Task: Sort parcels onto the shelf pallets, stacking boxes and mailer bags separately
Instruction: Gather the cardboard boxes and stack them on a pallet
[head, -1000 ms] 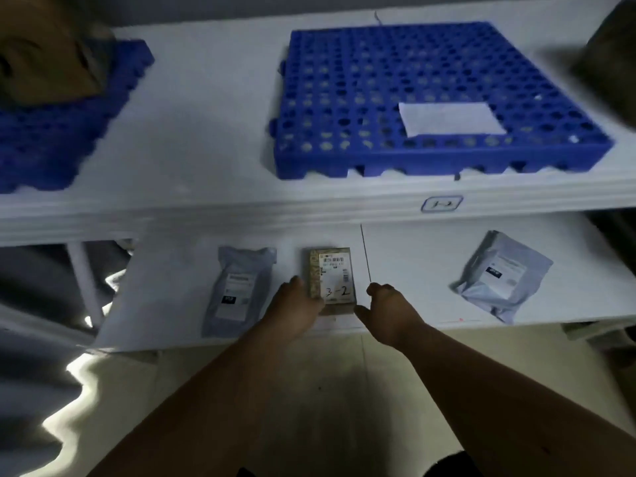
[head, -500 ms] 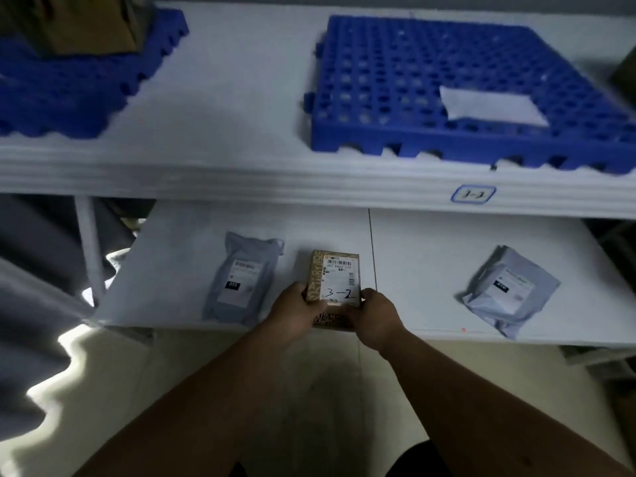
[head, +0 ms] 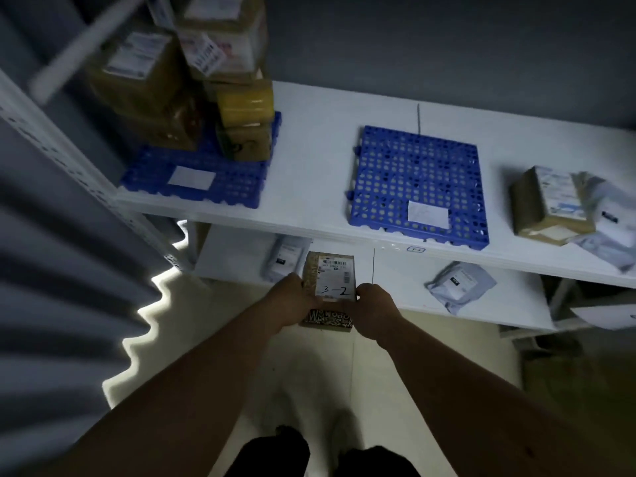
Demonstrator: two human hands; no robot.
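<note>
While both hands grip it, the small box [head: 329, 290] sits in front of the lower shelf [head: 406, 290] edge, over the floor: left hand [head: 290, 301] curled on its left side, right hand [head: 373, 309] on its right. Label on top reads "3-2"; patterned print on the near face. Behind it on the lower shelf: one grey mailer bag [head: 287, 258] just left of the box, partly hidden by it, a second mailer bag [head: 459, 285] well apart to the right. Upper shelf [head: 316, 160]: middle blue pallet [head: 418, 180] carries only a white paper slip near its front edge. Left blue pallet [head: 199, 177] has a white slip at the front and a stack of brown boxes [head: 192, 77] at the back. Far right on the upper shelf, off any pallet: a brown box [head: 550, 204] touching a heap of grey mailer bags [head: 605, 222], blurred. Grey wall behind.
</note>
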